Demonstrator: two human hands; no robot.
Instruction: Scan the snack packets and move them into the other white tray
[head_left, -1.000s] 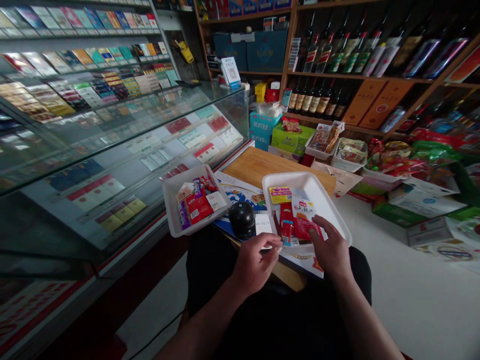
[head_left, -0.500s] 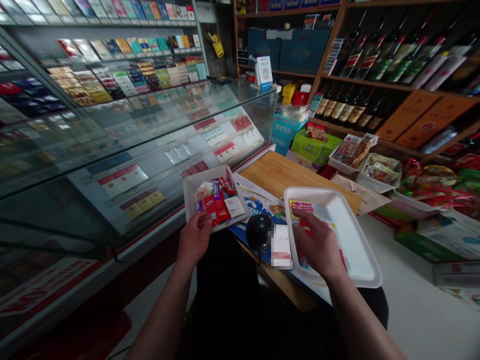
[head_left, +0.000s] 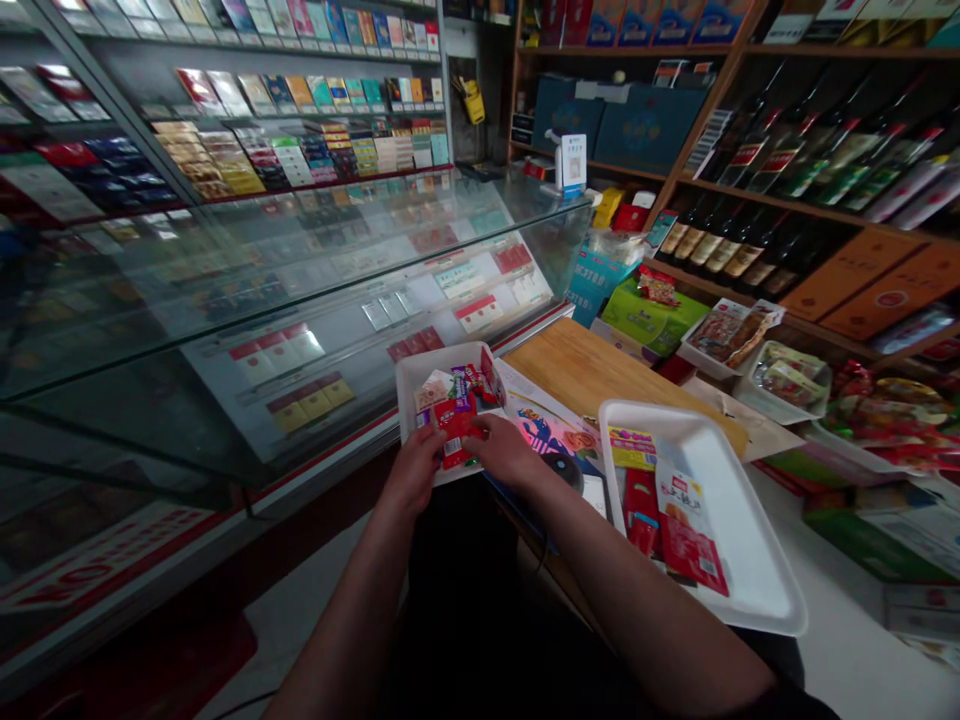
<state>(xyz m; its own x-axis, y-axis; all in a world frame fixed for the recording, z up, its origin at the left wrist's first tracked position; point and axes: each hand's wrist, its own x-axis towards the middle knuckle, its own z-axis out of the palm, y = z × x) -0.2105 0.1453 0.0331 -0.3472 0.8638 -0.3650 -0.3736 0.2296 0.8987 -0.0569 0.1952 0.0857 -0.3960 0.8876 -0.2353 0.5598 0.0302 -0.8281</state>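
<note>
Small snack packets fill a white plastic bin (head_left: pixel 407 385) in front of me, among them a red packet (head_left: pixel 459 412) and a purple packet (head_left: pixel 461 388). At the bin's near left corner, my left hand (head_left: pixel 418 468) is closed, its fingertips on the red packet's left edge. My right hand (head_left: pixel 502 450) reaches over the near right side of the bin, thumb and fingers pinched on the same packet's right side. A larger white tray (head_left: pixel 757 535) on the right holds a yellow packet (head_left: pixel 631 447), a red-and-white packet (head_left: pixel 690 530) and other red packs.
A black round device (head_left: pixel 564 468) is partly behind my right forearm, on a printed blue sheet over a wooden board (head_left: pixel 562 360). The glass display counter (head_left: pixel 300 290) runs along the left. Snack boxes (head_left: pixel 645 315) and shelves of bottles (head_left: pixel 712 240) stand to the right.
My right hand has left the large tray and moved left into the smaller bin, uncovering the tray's packets. My left hand stays at the bin's near corner. The view has shifted slightly.
</note>
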